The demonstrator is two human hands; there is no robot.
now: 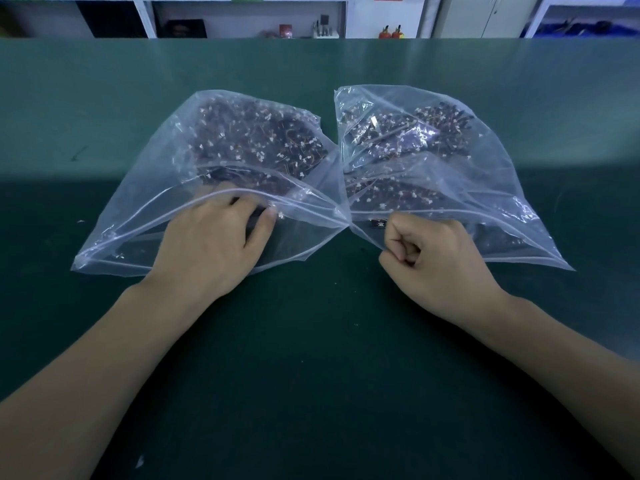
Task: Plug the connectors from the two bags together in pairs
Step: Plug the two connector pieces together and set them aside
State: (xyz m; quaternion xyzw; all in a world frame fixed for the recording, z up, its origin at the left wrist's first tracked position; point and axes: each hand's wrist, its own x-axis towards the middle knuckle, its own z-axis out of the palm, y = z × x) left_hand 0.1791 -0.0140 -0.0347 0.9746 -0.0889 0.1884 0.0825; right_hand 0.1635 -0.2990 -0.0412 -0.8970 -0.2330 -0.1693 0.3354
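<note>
**Fingers in left bag, right fist at bag mouth**

Fingers (221, 199) of the left hand (207, 244) reached inside the open mouth of the left bag (138, 188), curled down among the connectors (256, 143); whether they actually gripped one, cannot tell, plastic and glare hid the tips. Thumb lay just beside them near the bag's zip edge. Right hand (433, 258) was clenched, fingertips tucked into the palm, maybe pinching something tiny, cannot tell. Right bag (485, 188) lay just beyond that fist, mouth open toward it, its connectors (408, 136) piled further back. Both bags touched between the hands on the green table (311, 375).
</note>
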